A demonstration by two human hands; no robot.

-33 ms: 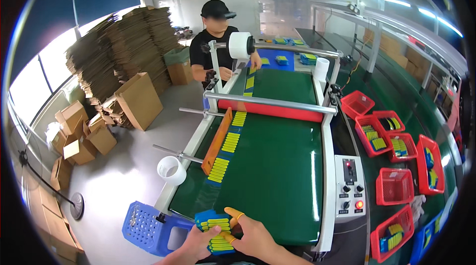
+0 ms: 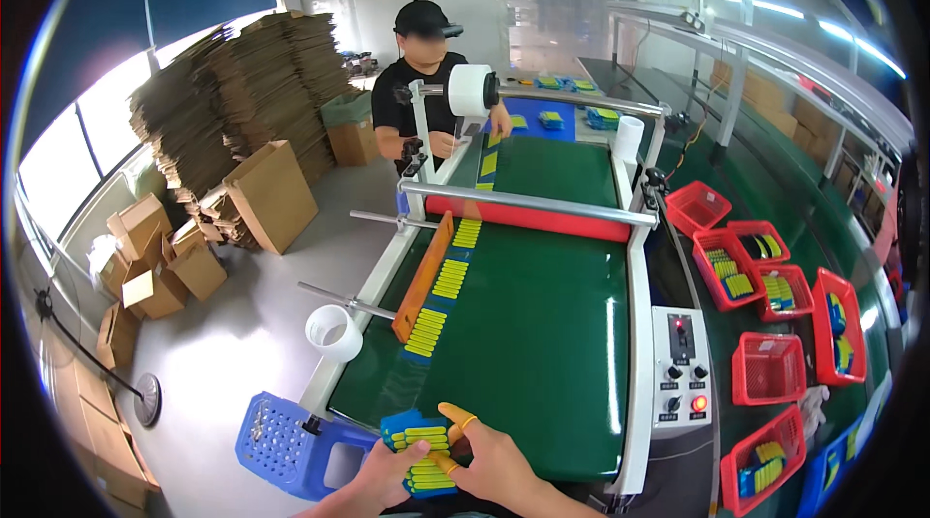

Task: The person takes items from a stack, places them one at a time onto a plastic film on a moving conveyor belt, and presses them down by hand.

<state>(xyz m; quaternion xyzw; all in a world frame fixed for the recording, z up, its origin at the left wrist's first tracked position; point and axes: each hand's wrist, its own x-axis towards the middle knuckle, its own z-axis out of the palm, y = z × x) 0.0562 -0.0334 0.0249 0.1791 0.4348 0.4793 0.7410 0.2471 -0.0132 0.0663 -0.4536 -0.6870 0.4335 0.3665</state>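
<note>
At the near end of the green conveyor belt [image 2: 523,353], both my hands are on blue pieces with rows of yellow-green strips [image 2: 424,433]; I cannot make out their exact kind. My left hand [image 2: 386,475] grips them with its thumb across the front. My right hand [image 2: 496,465], with orange-yellow covers on some fingertips, pinches the lower right side, its index finger raised. A line of similar striped pieces [image 2: 449,278] runs along the belt under clear film, beside an orange guide bar [image 2: 423,278].
Across the belt a co-worker [image 2: 422,92] handles pieces near a white film roll [image 2: 469,92]. A red roller [image 2: 542,217] spans the belt. Right: a control box [image 2: 682,363] and several red baskets [image 2: 769,369]. Left: a blue plastic stool [image 2: 281,445] and cardboard boxes [image 2: 271,196].
</note>
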